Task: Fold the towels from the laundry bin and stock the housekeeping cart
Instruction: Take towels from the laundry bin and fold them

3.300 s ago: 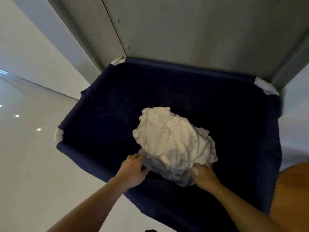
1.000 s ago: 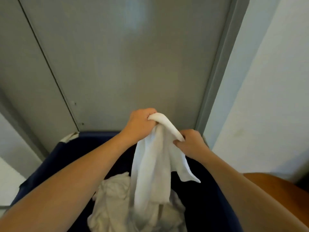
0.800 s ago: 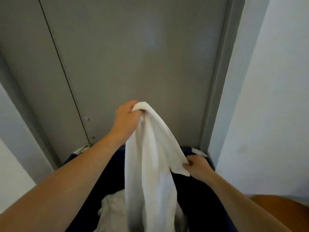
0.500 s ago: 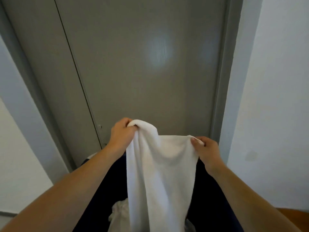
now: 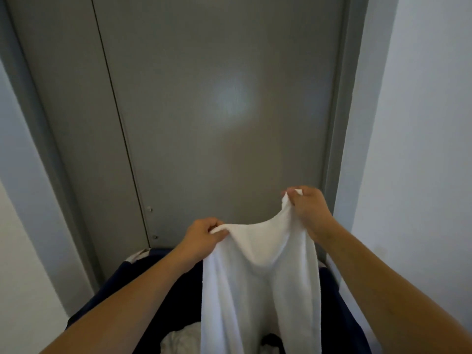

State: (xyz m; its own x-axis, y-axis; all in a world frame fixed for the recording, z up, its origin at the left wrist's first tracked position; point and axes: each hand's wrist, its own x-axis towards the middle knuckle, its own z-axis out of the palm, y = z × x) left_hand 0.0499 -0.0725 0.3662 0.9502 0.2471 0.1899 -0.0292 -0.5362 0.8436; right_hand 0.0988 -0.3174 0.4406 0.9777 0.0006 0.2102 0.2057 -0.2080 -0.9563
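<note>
A plain white terry-cloth towel (image 5: 260, 284) hangs full length between both hands, lifted clear above the dark navy fabric laundry bin (image 5: 102, 297) so that its own weight pulls the creases out and lets the top edge be found. The left hand (image 5: 201, 238) has its fingers curled round one end of that top edge, thumb pressing the cloth against them; the right hand (image 5: 306, 210) sits higher and a little further out, pinching the opposite corner between thumb and fingertips, a small tuft of cloth poking up above the pinch. The edge sags in a shallow curve between the two grips, which suggests the hands are not yet spread enough to pull it taut; I judge this to be the opening-out step before the first fold, with the folding itself not begun. The lower part of the towel drops out of view at the bottom, so I cannot tell whether its hem touches what lies beneath. Down in the bin a crumpled heap of more white towels (image 5: 181, 341) waits, so much of the task remains. Behind stands a flat grey door (image 5: 217, 123) in a grey frame, with pale wall either side. The housekeeping cart is not in sight. No brand, label or writing can be read anywhere on the towel, bin or door.
</note>
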